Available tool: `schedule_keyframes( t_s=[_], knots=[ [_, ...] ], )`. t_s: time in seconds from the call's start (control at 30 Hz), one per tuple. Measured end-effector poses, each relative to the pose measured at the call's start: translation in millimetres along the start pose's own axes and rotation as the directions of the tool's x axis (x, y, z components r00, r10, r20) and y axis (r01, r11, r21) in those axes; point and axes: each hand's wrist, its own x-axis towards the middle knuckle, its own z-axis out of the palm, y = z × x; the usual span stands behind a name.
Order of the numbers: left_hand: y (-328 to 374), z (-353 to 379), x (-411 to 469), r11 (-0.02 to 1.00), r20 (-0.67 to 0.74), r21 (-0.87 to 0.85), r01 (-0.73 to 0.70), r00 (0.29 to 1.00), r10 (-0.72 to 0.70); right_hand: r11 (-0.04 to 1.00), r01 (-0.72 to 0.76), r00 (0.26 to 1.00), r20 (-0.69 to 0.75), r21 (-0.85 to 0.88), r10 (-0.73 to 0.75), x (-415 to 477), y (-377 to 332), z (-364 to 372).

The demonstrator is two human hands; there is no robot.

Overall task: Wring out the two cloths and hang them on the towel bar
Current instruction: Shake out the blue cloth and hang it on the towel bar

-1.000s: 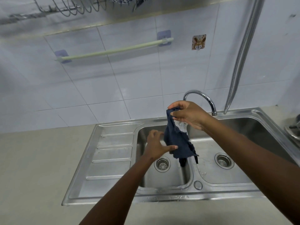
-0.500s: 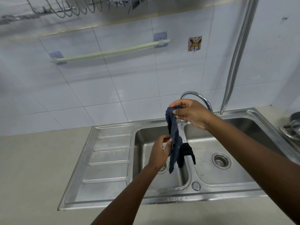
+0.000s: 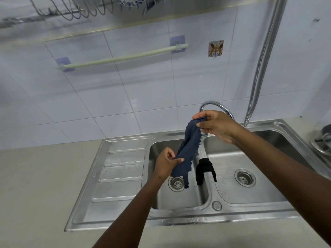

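— Since a second ago: blue cloth (image 3: 188,149) drawn out long over the sink (image 3: 125,176), right hand (image 3: 216,127) pinching top, left hand (image 3: 166,163) closed on lower end. Ready for twisting?

— Likely. Black cloth (image 3: 205,170) draped on divider, waiting. Towel bar (image 3: 123,58) bare. No readable writing; cartoon sticker (image 3: 215,48) only.

Double steel sink (image 3: 125,176) w/ chrome faucet (image 3: 217,106), flexible hose (image 3: 259,68), cartoon wall hook (image 3: 215,48), wire dish rack (image 3: 80,8) above.
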Motion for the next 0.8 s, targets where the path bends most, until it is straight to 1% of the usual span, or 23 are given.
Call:
schedule_keyframes(
  t_s=[0.1,0.17,0.23,0.3,0.33,0.37,0.4,0.43,0.47,0.5,0.57,0.6,0.63,0.67,0.73,0.77,0.8],
  knots=[
    [-3,-9,1,0.999,0.073,0.035,0.0,0.997,-0.003,1.0,0.006,1.0,-0.008,-0.027,-0.006,0,2,-1],
    [-1,-17,0,0.994,0.129,0.105,-0.006,0.992,-0.008,0.995,0.027,0.999,-0.042,-0.1,-0.031,2,5,-3],
    [3,-29,0,0.973,0.197,0.232,-0.005,0.979,-0.042,0.971,0.054,0.992,-0.095,-0.232,-0.078,3,8,-9],
    [7,-47,0,0.941,0.226,0.34,-0.002,0.971,-0.08,0.93,0.068,0.986,-0.116,-0.36,-0.117,4,10,-17],
    [8,-58,1,0.928,0.226,0.373,-0.002,0.97,-0.089,0.887,0.073,0.985,-0.109,-0.457,-0.137,5,12,-22],
    [9,-68,2,0.917,0.218,0.4,-0.006,0.972,-0.089,0.804,0.079,0.983,-0.087,-0.589,-0.161,5,15,-27],
    [12,-77,3,0.899,0.195,0.437,-0.015,0.978,-0.079,0.686,0.083,0.983,-0.053,-0.723,-0.174,5,17,-29],
    [15,-84,4,0.877,0.167,0.48,-0.032,0.984,-0.055,0.567,0.091,0.985,-0.012,-0.819,-0.175,5,20,-30],
    [21,-89,6,0.852,0.138,0.521,-0.05,0.99,-0.026,0.485,0.094,0.988,0.021,-0.869,-0.154,5,24,-29],
    [26,-94,9,0.826,0.108,0.561,-0.064,0.994,0.003,0.443,0.091,0.992,0.043,-0.892,-0.117,6,28,-27],
    [38,-103,15,0.778,0.038,0.624,-0.07,0.998,0.06,0.391,0.087,0.996,0.068,-0.916,-0.061,10,27,-23],
    [44,-106,16,0.775,0.005,0.628,-0.066,0.997,0.081,0.378,0.087,0.995,0.066,-0.922,-0.068,12,24,-21],
    [48,-108,16,0.791,-0.037,0.609,-0.061,0.994,0.106,0.372,0.104,0.99,0.06,-0.922,-0.129,13,20,-18],
    [52,-109,15,0.813,-0.099,0.579,-0.064,0.984,0.148,0.378,0.128,0.969,0.034,-0.917,-0.246,15,16,-16],
    [56,-107,12,0.828,-0.224,0.552,-0.098,0.939,0.26,0.416,0.199,0.863,-0.043,-0.887,-0.504,16,13,-14],
    [57,-107,10,0.813,-0.249,0.573,-0.103,0.923,0.293,0.417,0.217,0.833,-0.055,-0.882,-0.55,17,15,-15],
    [57,-106,9,0.792,-0.257,0.603,-0.093,0.918,0.303,0.412,0.203,0.849,-0.051,-0.888,-0.527,17,18,-15]
  ],
)
